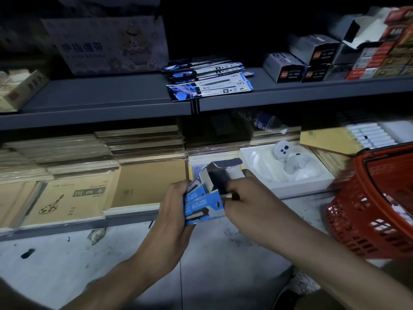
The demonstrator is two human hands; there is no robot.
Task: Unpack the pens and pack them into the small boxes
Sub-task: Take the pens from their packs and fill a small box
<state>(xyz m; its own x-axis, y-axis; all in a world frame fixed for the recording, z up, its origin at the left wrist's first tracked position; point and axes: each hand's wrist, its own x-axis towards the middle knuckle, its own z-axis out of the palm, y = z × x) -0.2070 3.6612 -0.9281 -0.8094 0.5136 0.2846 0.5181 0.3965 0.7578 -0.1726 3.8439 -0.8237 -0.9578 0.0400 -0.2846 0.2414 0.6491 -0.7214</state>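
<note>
Two blue pen packets are being gripped in the left hand, its fingers wrapped round their far side and its thumb pressed on top. An open small box is being held against them just above, with its flap lifted and its dark mouth turned toward the camera. The right hand is being held at the packets' open end, thumb and fingertips pinched together on something thin and pale there. Whether that is a pen's end or a torn packet edge cannot be told. By the look of it, pens are being drawn out of a packet for transfer into the box. For that to go well, the pull is best being made straight along the packet's length while the left grip is being tightened on the packet alone, not on the pens inside. The box mouth should be getting lined up with the pens and its flap held clear. Since the box seems only wedged in place, slipping is being risked, and loose pens could drop to the floor. A stack of packets is lying on the shelf above.
</note>
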